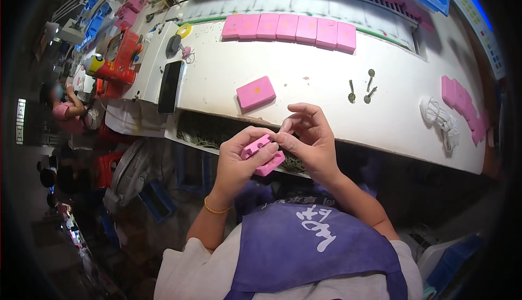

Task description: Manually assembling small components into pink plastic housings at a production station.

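Observation:
My left hand (239, 149) is closed around a pink block mould (266, 165), its two halves parted like an open clamshell. Small hollows show in the upper half, partly covered by my thumb. At the mould's right end, my right hand (312, 141) has its thumb and forefinger drawn together, with the other fingers curled above. Whatever sits between those fingertips is too small to make out. Beyond my hands, a closed pink block (256, 93) lies by the table's front edge. Three small dark green cast pieces with stems (368, 97) lie to the right on the table.
Several pink blocks (296, 28) stand in a row at the back, with more (459, 101) at the far right beside a crumpled white cloth (441, 118). A phone (171, 87) lies left. Below the table edge, an open drawer (204, 131) holds greenish scraps. Another person (68, 107) sits far left.

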The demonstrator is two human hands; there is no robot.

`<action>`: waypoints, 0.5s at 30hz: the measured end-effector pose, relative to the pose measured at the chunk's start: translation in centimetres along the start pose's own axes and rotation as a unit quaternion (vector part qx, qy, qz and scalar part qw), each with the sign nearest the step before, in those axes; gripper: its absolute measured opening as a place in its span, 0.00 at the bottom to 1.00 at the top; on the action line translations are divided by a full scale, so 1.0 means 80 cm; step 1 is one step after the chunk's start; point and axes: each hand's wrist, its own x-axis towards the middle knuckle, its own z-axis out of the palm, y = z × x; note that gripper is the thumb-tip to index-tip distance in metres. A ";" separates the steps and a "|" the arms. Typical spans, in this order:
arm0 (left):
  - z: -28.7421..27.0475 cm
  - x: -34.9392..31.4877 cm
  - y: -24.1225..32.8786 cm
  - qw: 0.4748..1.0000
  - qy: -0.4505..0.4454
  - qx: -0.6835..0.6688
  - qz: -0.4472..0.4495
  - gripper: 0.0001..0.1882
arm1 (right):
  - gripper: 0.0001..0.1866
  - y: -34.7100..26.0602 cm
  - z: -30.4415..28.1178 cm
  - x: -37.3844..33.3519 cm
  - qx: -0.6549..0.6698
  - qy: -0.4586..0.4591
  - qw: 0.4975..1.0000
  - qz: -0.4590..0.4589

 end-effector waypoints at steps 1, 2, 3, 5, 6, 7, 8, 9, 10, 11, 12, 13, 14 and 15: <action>0.001 0.001 0.000 1.000 0.000 0.000 0.000 0.11 | 0.26 0.000 0.000 0.000 -0.001 -0.005 1.000 -0.001; 0.002 0.002 0.000 1.000 0.006 -0.002 0.004 0.10 | 0.26 0.000 -0.001 0.000 -0.002 -0.009 1.000 -0.001; 0.002 0.003 0.000 1.000 0.011 -0.005 0.008 0.09 | 0.26 0.000 -0.001 0.000 -0.002 -0.009 1.000 -0.001; 0.003 0.003 -0.001 1.000 0.013 -0.003 0.007 0.08 | 0.27 0.000 -0.002 0.000 0.004 -0.010 1.000 0.011; 0.003 0.002 -0.001 1.000 0.014 -0.001 0.006 0.08 | 0.27 0.000 -0.002 0.000 0.004 -0.011 1.000 0.010; 0.002 0.002 -0.001 1.000 0.014 -0.001 0.005 0.08 | 0.27 -0.001 -0.002 0.000 0.016 -0.011 0.999 0.027; 0.002 0.003 -0.001 1.000 0.015 0.009 0.013 0.08 | 0.27 -0.001 -0.003 -0.001 0.028 -0.010 0.999 0.045; 0.002 0.003 -0.002 0.999 0.017 0.020 0.021 0.07 | 0.27 -0.001 -0.003 -0.001 0.029 -0.010 0.999 0.045; 0.001 0.003 -0.002 0.999 0.017 0.020 0.021 0.07 | 0.27 -0.002 -0.003 -0.001 0.029 -0.011 0.998 0.046; 0.001 0.003 -0.002 0.999 0.020 0.030 0.024 0.07 | 0.27 -0.002 -0.003 -0.001 0.028 -0.011 0.998 0.049; 0.001 0.003 -0.002 0.998 0.022 0.042 0.029 0.07 | 0.27 -0.003 -0.003 -0.001 0.029 -0.012 0.998 0.048; 0.002 0.002 -0.002 0.999 0.023 0.041 0.027 0.07 | 0.27 -0.003 -0.003 -0.001 0.038 -0.010 0.997 0.061; 0.002 0.002 -0.002 0.999 0.022 0.041 0.028 0.07 | 0.27 -0.004 -0.003 -0.001 0.047 -0.008 0.996 0.074; 0.003 0.002 -0.002 0.999 0.022 0.040 0.028 0.07 | 0.27 -0.004 -0.003 -0.001 0.047 -0.008 0.996 0.074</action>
